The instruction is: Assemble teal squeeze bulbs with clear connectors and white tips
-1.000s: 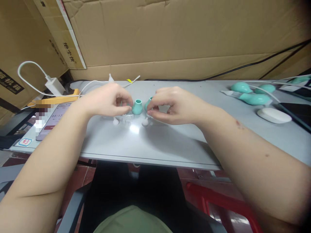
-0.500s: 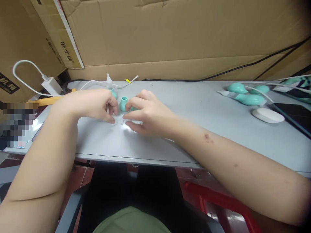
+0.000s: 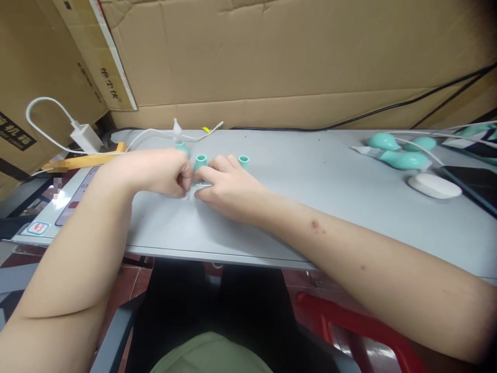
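My left hand [image 3: 171,173] is closed low over the table, its fingertips at a small clear piece [image 3: 188,196] that is hard to make out. My right hand [image 3: 225,186] is closed around a clear plastic piece [image 3: 202,185], which shows between thumb and fingers. Just behind the hands stands a teal bulb [image 3: 201,161] with its round opening up. Another open teal bulb [image 3: 243,161] rises behind my right hand. Behind my left hand, a teal bulb [image 3: 181,149] carries a clear pointed tip [image 3: 177,130].
Several teal bulbs [image 3: 404,159] lie at the right, near a white oval case [image 3: 434,185] and a dark device [image 3: 476,184]. A white charger [image 3: 86,138] with its cable and a phone [image 3: 79,199] are at the left. Cardboard [image 3: 272,57] stands behind the grey table [image 3: 310,166].
The fingers of both hands have closed, my right hand's onto the clear piece. The opening of the bulb behind my right hand has come into view. The camera view has shifted slightly.
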Tool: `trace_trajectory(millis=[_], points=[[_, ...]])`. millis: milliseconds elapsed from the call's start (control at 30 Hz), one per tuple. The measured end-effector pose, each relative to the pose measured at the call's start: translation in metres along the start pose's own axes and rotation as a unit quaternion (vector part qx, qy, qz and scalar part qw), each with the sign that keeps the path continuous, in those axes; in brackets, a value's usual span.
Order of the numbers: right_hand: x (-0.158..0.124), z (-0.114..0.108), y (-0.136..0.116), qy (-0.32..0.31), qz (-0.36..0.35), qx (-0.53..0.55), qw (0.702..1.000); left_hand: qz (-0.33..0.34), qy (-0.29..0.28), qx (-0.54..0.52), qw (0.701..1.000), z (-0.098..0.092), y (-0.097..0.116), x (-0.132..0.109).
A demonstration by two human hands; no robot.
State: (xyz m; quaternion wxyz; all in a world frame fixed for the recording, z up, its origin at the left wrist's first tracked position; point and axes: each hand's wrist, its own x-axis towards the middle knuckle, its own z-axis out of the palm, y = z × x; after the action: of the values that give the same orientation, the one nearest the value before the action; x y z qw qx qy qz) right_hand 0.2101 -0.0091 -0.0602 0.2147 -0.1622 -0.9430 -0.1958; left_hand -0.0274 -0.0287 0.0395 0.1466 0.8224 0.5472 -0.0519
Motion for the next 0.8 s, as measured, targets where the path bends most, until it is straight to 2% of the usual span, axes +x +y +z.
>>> trace_trajectory(millis=[100, 200, 333, 433, 533, 633, 700, 800], points=[[-0.002, 0.003, 0.002, 0.013, -0.011, -0.009, 1.0, -0.055, -0.064, 0.007, 0.996, -0.004, 0.002, 0.001], [-0.004, 0.004, 0.004, 0.023, -0.028, -0.03, 0.999, -0.032, -0.058, -0.003, 0.998, -0.005, -0.003, 0.003], [-0.007, -0.002, 0.011, 0.036, -0.04, -0.017, 0.998, 0.04, -0.02, -0.058, 0.997, -0.004, -0.017, 0.006], [-0.01, -0.014, 0.022, 0.075, -0.01, 0.106, 0.991, 0.119, 0.037, -0.123, 0.985, -0.003, -0.025, 0.006], [-0.013, -0.027, 0.035, 0.122, 0.088, 0.21, 0.966, 0.172, 0.127, -0.211, 0.954, 0.001, -0.026, 0.011], [-0.014, -0.034, 0.044, 0.198, 0.167, 0.288, 0.922, 0.211, 0.237, -0.313, 0.895, 0.011, -0.023, 0.023], [-0.014, -0.034, 0.047, 0.236, 0.203, 0.346, 0.885, 0.241, 0.277, -0.342, 0.865, 0.02, -0.019, 0.034], [-0.01, -0.031, 0.049, 0.257, 0.238, 0.416, 0.839, 0.252, 0.318, -0.378, 0.832, 0.03, -0.012, 0.047]])
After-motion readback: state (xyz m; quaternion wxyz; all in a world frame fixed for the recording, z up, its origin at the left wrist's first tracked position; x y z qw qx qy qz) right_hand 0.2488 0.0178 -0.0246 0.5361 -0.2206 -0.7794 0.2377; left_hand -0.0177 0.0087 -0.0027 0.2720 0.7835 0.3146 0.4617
